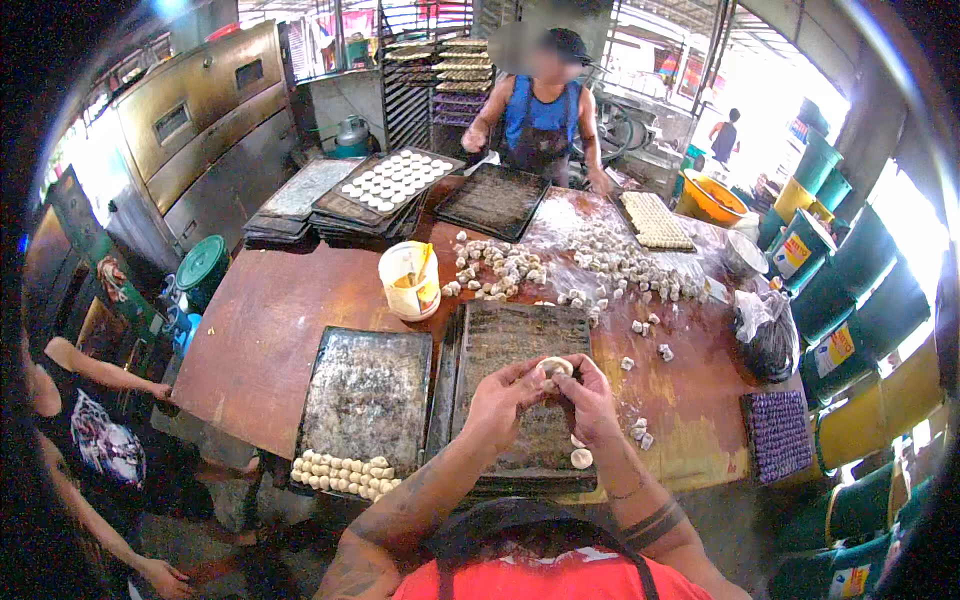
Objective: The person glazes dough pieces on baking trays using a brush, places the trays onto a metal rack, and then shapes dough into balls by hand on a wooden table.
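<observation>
One dough round [556, 368] pinched between left hand [503, 402] and right hand [593, 400], above the middle dark baking tray [522, 335] | white bucket [398, 268]: yellow object [427, 262] at its rim, contents unclear | left baking tray [365, 395]: dough balls [345, 474] rowed along near edge | far tray stack [362, 224]: white dough discs [393, 182] on top

Right of your right grip [592, 405], labels [834, 350] mark green drums [866, 362]; you can't read their small lettering.
</observation>
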### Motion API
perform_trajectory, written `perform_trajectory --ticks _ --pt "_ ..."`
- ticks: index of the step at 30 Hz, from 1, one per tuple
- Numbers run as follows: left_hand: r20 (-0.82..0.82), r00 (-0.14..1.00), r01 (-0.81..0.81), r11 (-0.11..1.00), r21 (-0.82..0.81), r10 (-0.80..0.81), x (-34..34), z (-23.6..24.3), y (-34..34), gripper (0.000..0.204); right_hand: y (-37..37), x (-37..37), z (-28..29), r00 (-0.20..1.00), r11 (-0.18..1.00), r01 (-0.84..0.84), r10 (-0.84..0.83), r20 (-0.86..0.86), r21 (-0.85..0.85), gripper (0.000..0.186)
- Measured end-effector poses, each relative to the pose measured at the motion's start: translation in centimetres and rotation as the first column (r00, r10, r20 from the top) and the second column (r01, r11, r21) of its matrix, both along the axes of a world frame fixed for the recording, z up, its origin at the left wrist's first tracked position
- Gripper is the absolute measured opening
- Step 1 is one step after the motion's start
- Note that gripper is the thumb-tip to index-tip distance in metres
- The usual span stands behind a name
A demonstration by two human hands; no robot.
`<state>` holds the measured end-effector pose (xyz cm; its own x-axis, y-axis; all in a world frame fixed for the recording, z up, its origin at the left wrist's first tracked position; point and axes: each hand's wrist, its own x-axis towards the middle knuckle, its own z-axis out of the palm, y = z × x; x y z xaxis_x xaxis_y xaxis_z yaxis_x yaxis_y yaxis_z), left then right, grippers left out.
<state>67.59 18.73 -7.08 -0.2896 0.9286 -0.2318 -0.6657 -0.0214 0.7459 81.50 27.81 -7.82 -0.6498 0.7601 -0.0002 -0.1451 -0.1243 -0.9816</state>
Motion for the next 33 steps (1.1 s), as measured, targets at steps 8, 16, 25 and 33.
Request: perform_trajectory --ticks 8,16,25,33 --pt "-0.806 0.503 -0.191 0.95 0.249 0.312 1.4 -1.2 0.5 0.024 -0.1 -0.4 1.9 0.958 0.847 0.235 -0.285 0.034 0.476 0.026" --pt "-0.105 0.994 -0.046 0.997 -0.055 0.04 -0.9 -1.8 2.7 0.031 1.3 1.1 2.7 0.957 0.484 0.013 -0.259 0.129 0.875 0.032" --pt "0.129 0.961 0.259 0.959 -0.112 -0.245 2.9 -8.8 3.7 0.042 4.6 2.2 -5.5 0.986 0.792 -0.013 -0.092 0.139 0.611 0.025" --pt "-0.693 0.721 -0.205 0.958 -0.203 0.007 4.8 -12.2 4.0 0.051 3.8 3.3 -11.6 0.974 0.986 0.087 -0.054 0.221 -0.144 0.035"
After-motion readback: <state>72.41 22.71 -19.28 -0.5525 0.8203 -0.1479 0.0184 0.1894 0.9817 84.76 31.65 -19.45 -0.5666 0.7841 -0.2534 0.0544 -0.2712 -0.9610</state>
